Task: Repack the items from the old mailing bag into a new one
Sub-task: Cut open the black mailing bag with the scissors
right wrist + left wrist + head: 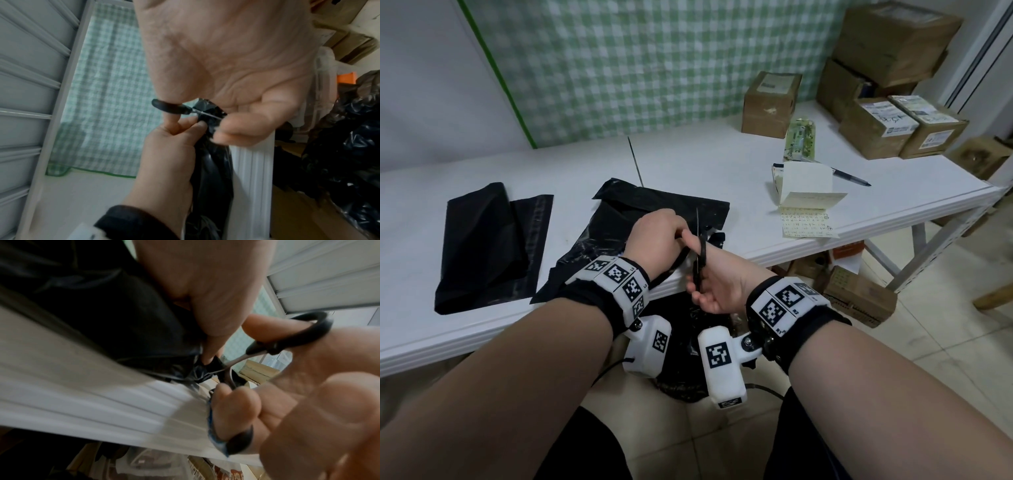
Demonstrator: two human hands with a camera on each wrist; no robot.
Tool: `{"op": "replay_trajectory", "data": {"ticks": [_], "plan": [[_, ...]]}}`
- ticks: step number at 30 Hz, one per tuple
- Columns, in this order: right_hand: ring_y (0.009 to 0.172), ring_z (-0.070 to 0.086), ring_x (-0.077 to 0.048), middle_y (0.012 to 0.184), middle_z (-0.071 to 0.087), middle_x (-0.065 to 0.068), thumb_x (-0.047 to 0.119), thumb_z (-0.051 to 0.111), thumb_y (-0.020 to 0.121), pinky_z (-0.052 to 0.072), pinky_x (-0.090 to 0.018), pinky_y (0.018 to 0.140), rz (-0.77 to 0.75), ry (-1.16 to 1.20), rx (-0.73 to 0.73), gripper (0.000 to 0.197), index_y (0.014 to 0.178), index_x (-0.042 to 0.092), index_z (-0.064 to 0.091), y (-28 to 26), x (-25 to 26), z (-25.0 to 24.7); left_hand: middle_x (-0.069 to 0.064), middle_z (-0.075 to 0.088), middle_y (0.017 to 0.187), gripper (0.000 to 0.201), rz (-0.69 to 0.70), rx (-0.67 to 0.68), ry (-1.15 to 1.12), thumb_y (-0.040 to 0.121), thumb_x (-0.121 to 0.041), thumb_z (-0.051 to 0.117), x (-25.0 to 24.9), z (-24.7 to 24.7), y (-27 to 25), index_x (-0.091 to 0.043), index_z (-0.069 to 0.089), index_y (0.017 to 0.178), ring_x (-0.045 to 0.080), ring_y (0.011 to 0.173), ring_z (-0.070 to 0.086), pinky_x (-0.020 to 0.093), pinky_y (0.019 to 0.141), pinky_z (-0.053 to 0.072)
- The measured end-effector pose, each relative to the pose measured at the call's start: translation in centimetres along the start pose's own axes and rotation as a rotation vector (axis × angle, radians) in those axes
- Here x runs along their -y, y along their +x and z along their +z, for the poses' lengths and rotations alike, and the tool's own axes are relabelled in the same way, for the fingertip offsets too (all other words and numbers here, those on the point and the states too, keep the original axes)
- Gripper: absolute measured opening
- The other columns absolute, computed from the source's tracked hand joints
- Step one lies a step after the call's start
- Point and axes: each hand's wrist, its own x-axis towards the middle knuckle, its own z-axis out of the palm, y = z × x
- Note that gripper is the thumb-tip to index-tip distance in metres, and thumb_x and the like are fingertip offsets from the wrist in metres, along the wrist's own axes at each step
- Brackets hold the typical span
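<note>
The old black mailing bag (633, 219) lies crumpled on the white table (705, 161), reaching to the front edge. My left hand (674, 233) pinches a strip of the bag's edge (197, 368) at its near right corner. My right hand (702, 284) grips black-handled scissors (700, 253), thumb through one loop (164, 105), with the blades up at the pinched plastic (209, 110). The left wrist view shows the scissors (287, 340) beside my left fingertips (207, 358). A new black mailing bag (482, 246) lies flat at the left. What the old bag holds is hidden.
Cardboard boxes (770, 102) (893, 126) stand at the back right. A yellow notepad (808, 198), a pen (849, 176) and a green packet (799, 140) lie right of the bag. A black rubbish sack (685, 346) hangs below the table edge between my wrists.
</note>
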Motion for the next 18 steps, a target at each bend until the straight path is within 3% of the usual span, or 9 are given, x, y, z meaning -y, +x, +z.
{"op": "replay_trajectory", "data": {"ticks": [4, 8, 18], "plan": [[0.034, 0.037, -0.004, 0.058, 0.043, 0.003, 0.071, 0.045, 0.081, 0.030, -0.008, 0.034, -0.045, 0.011, -0.068, 0.050, 0.079, 0.021, 0.045, 0.31, -0.36, 0.38, 0.008, 0.062, 0.083, 0.013, -0.001, 0.006, -0.076, 0.075, -0.004, 0.063, 0.27, -0.01, 0.23, -0.009, 0.073, 0.081, 0.027, 0.085, 0.059, 0.039, 0.080, 0.047], [0.026, 0.031, -0.001, 0.056, 0.042, 0.002, 0.061, 0.051, 0.085, 0.023, -0.008, 0.030, -0.093, 0.038, -0.135, 0.047, 0.070, 0.017, 0.044, 0.53, -0.60, 0.29, -0.002, 0.055, 0.078, 0.010, -0.023, 0.000, -0.111, 0.076, -0.007, 0.066, 0.46, -0.14, 0.48, -0.011, 0.073, 0.082, 0.023, 0.085, 0.059, 0.034, 0.080, 0.046], [0.042, 0.042, -0.007, 0.063, 0.042, 0.002, 0.080, 0.050, 0.071, 0.039, -0.012, 0.035, -0.028, 0.093, -0.016, 0.061, 0.081, 0.019, 0.045, -0.08, 0.21, 0.77, 0.006, 0.059, 0.080, 0.008, -0.038, -0.027, -0.182, 0.076, -0.003, 0.066, 0.72, -0.86, 0.27, -0.004, 0.072, 0.080, 0.018, 0.079, 0.053, 0.027, 0.074, 0.040]]}}
